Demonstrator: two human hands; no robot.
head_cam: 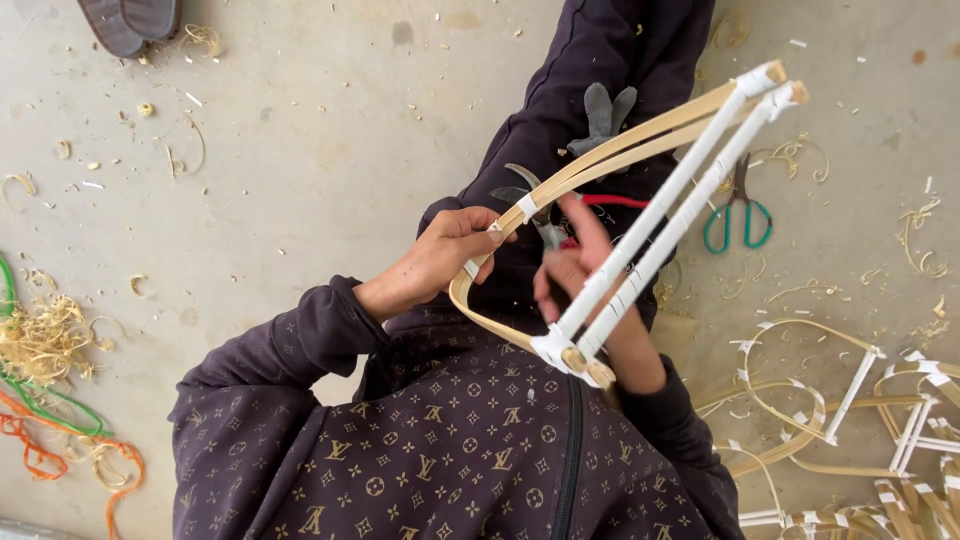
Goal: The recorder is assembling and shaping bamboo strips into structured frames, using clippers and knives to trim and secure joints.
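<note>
A bent bamboo frame (640, 135) is held over my lap. It is made of tan strips joined to two straight bars wrapped in white tape (660, 215). My left hand (445, 255) pinches the curved end of the strips where a small white tape band sits. My right hand (570, 270) is behind the white bars, thumb up, fingers on the frame. Pliers with red handles (560, 225) lie on my lap under the frame. I wear a dark patterned hoodie.
Green-handled scissors (738, 215) lie on the concrete floor at the right. Several finished bamboo frames (850, 410) are piled at the lower right. Wood shavings (45, 340) with green and orange cords lie at the left. A sandal (130, 20) sits at the top left.
</note>
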